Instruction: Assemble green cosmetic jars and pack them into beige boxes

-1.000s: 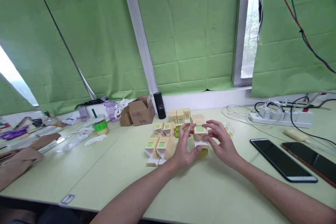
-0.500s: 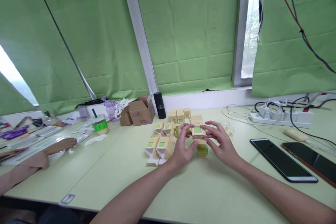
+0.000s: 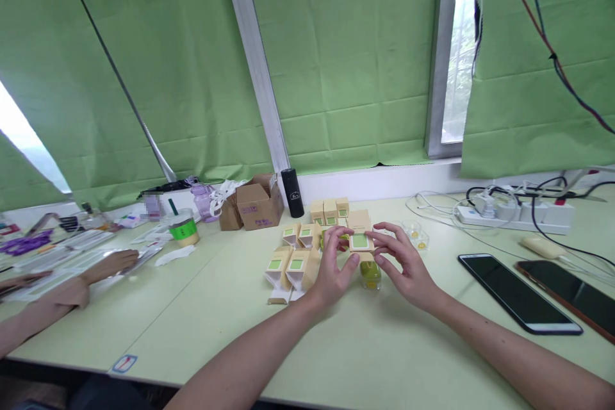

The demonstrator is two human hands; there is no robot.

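Between my two hands is a small cream cardboard box [image 3: 360, 241] with a green label, tilted so its labelled face shows. My left hand [image 3: 337, 266] grips its left side with fingertips and thumb. On the opposite side, my right hand [image 3: 402, 262] holds it the same way, fingers curved. Just below the box stands a small clear container with green contents [image 3: 370, 275] on the table; its top is partly hidden by the box. Left of my hands, open cream boxes [image 3: 295, 266] with loose flaps stand in pairs. Behind them are several similar boxes [image 3: 329, 211].
Clear containers with yellow bits [image 3: 417, 236] sit behind my right hand. Two phones [image 3: 521, 295] and a power strip [image 3: 514, 216] with cables lie right. A brown carton [image 3: 259, 205], black cylinder [image 3: 292, 193] and drink cup [image 3: 183, 229] stand left. Another person's hand [image 3: 113, 264] rests among plastic sleeves.
The held box has tipped, so more of its labelled face and upper flap shows. My hands have shifted only slightly. At far left, the other person's hand has moved a little.
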